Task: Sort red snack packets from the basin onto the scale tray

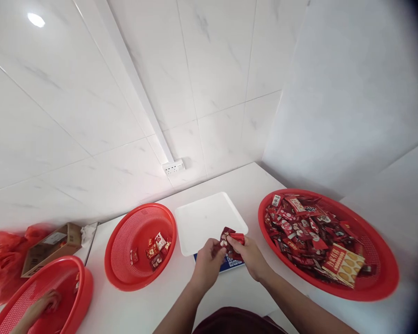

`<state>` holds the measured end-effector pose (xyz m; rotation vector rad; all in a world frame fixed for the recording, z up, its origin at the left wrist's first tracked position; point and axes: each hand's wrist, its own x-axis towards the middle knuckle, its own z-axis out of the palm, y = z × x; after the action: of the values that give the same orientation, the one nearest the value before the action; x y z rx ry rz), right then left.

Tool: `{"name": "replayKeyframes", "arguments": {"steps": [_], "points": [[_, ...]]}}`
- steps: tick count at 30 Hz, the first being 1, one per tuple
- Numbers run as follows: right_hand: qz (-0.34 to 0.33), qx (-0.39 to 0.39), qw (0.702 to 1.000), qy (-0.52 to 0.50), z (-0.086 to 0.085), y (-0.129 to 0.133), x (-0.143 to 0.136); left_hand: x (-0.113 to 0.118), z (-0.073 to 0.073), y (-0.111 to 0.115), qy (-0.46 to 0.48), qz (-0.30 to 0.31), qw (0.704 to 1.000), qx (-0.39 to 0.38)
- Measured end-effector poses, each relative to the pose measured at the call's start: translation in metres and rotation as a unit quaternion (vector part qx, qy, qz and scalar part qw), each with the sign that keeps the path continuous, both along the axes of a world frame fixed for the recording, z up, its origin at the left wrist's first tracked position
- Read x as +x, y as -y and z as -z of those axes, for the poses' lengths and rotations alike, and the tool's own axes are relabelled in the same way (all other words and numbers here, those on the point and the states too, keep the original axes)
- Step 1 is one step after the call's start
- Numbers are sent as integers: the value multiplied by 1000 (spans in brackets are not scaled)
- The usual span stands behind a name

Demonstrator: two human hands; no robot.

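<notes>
My left hand (210, 260) and my right hand (250, 256) are close together over the front edge of a scale with a white tray (205, 218). Between them are small red snack packets (225, 236), which the fingers of both hands pinch. Part of the scale's blue panel (231, 264) shows behind and below the hands. To my right stands a large red basket (379, 283) heaped with red and dark packets, a bigger red-and-yellow pack (343, 264) lying on top. A red basket (121, 241) at my left holds a few packets (156, 250).
At the far left, another person's hand (50, 300) reaches into a third red basket (81, 301). Behind it are a cardboard box (52, 248) and red plastic bags (3, 269). A white socket strip (173, 167) is on the tiled wall behind the table.
</notes>
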<state>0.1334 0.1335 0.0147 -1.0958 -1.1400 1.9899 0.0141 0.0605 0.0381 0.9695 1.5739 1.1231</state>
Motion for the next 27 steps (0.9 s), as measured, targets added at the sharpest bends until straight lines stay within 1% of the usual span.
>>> {"name": "replayKeyframes", "arguments": {"steps": [2,5,7,9,12,14,15,18,20,22,24,27], "points": [[-27,-14,999,-33,-4,0,0,1,-1,-1,52,-28,998,-15],[-44,-8,998,-36,-6,0,3,-4,-3,1,151,-23,987,-55],[-32,16,999,-10,-5,0,3,-5,-3,3,174,-13,982,-69],[-28,38,999,12,-4,1,0,-4,-2,4,148,0,987,-65],[-72,33,997,-6,0,2,-3,-5,5,3,79,4,996,-47],[-89,-12,996,-17,5,1,-4,-9,11,2,67,-12,996,-52],[-87,-45,995,-14,7,0,-4,-11,14,2,74,-23,995,-60],[-54,-152,987,-8,16,-3,-1,-21,22,2,103,-53,990,-75],[-40,-183,982,-26,21,-4,1,-26,25,4,110,-57,990,-71],[-43,-185,981,-33,24,-4,1,-30,27,4,112,-60,989,-74],[-60,-177,982,-23,25,-6,1,-33,30,2,114,-74,987,-83],[-68,-146,987,-12,25,-10,-4,-37,33,-4,112,-100,985,-90]]}}
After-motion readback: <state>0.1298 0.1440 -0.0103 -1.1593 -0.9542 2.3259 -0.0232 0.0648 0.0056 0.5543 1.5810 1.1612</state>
